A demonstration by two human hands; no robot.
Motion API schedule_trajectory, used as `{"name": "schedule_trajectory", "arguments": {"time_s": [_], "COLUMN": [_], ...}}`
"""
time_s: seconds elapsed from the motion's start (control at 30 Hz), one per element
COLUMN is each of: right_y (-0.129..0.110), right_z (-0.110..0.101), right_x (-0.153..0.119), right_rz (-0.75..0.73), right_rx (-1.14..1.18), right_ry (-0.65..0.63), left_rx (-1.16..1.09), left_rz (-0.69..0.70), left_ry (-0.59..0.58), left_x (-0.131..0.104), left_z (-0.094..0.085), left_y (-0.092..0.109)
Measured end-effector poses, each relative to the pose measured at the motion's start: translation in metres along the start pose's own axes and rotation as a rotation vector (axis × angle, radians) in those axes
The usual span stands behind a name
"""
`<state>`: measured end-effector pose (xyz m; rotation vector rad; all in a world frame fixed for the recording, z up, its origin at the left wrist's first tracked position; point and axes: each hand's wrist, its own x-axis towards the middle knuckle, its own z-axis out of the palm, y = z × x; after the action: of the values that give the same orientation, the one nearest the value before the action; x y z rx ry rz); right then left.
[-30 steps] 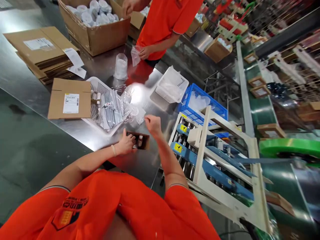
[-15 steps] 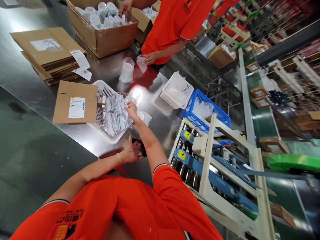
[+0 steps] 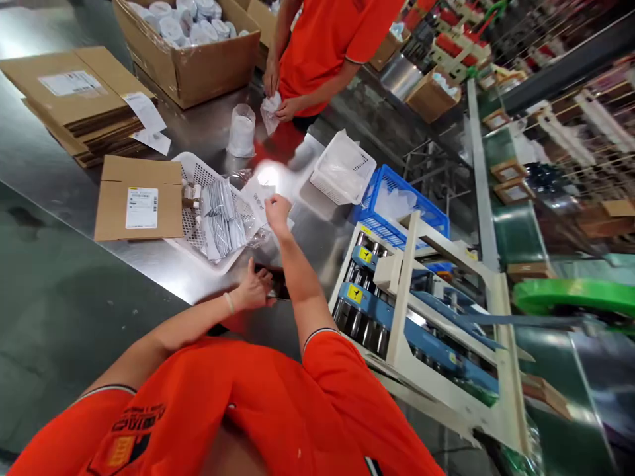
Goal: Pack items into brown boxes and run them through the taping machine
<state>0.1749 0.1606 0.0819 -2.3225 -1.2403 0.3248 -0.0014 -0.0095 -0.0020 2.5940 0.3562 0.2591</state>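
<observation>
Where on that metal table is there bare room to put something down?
Bare metal shows between the cardboard stack and the bagged white stack, and between the right forearm and the roller conveyor. It's crowded around the packet-filled basket, where the right hand holds a printed sheet.

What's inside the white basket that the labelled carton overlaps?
Folded papers and some small bottles show in the basket. The carton covers one edge, and a sheet in the right hand covers part of another; whatever lies beneath those or the papers is hidden.

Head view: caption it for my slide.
Left hand at a small box, right hand holding a sheet near a basket.
</observation>
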Motion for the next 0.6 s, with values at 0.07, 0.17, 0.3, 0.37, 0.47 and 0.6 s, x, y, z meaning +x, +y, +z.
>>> {"name": "schedule_trajectory", "arguments": {"time_s": [0.07, 0.17, 0.3, 0.37, 0.47, 0.6], "right_y": [0.026, 0.067, 0.096, 0.096, 0.086, 0.069], "right_z": [-0.054, -0.122, -0.143, -0.126, -0.091, -0.059], "right_x": [-0.016, -0.058, -0.126, -0.151, -0.172, -0.181], "right_rz": [-0.105, -0.239, -0.291, -0.265, -0.269, -0.365], "right_rx": [0.009, 0.007, -0.079, -0.175, -0.365, -0.458], "right_ry": [0.053, -0.005, -0.23, -0.379, -0.582, -0.676], "left_rx": [-0.108, -0.31, -0.508, -0.56, -0.656, -0.865], "left_rz": [-0.019, -0.209, -0.61, -0.698, -0.738, -0.753], "left_ry": [0.077, 0.336, 0.61, 0.659, 0.649, 0.607], "left_x": [-0.003, -0.008, -0.013, -0.014, -0.013, -0.011], "left_z": [-0.003, 0.001, 0.012, 0.013, 0.006, -0.008], "left_y": [-0.003, -0.006, -0.012, -0.018, -0.027, -0.038]}}
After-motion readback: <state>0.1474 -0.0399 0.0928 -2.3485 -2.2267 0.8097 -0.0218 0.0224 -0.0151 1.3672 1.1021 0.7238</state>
